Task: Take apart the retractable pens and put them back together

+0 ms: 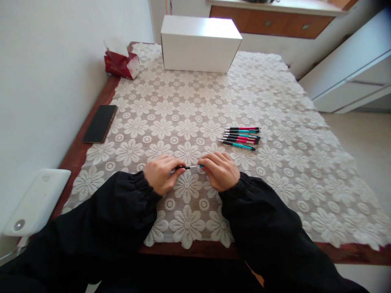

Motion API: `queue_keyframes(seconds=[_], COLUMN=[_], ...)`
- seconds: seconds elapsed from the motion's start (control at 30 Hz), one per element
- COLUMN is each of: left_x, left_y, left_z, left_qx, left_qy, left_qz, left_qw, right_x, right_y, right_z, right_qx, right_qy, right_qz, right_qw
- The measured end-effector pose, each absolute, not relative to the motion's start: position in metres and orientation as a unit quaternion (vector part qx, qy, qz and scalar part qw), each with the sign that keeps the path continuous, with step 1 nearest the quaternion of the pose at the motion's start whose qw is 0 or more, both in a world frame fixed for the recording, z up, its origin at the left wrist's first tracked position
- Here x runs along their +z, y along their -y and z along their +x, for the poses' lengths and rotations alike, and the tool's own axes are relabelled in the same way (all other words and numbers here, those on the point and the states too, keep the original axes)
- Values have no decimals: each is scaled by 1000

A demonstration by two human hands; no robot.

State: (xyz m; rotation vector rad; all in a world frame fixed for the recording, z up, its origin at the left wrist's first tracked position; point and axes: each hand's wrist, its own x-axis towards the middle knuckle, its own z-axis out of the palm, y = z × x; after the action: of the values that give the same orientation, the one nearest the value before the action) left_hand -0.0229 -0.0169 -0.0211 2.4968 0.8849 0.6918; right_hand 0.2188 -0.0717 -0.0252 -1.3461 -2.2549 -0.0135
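Note:
My left hand is closed, thumb and fingers pinching the black part of a pen. My right hand is closed on the pen's teal part, mostly hidden by the fingers. A thin pale rod, which looks like the refill, shows between the two hands and joins the parts in one line. Both hands are just above the lace tablecloth. Beyond my right hand lies a group of several click pens in black with teal or red, side by side with their tips to the left.
A white box stands at the table's far end. On the left are a red tissue pack, a black phone-like slab and a white device with a cable. The lace tablecloth covers the wooden table beside a wall.

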Motion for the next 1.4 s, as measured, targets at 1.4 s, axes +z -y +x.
queue_keyframes(seconds=[1.4], left_x=[-19], left_y=[9], left_z=[-26], left_qx=[223], left_qy=[-362], left_qz=[887], left_qw=[182], right_x=[-29], right_y=[70], right_z=[228], right_qx=[15], right_qy=[807], right_qz=[-551], right_qw=[210])
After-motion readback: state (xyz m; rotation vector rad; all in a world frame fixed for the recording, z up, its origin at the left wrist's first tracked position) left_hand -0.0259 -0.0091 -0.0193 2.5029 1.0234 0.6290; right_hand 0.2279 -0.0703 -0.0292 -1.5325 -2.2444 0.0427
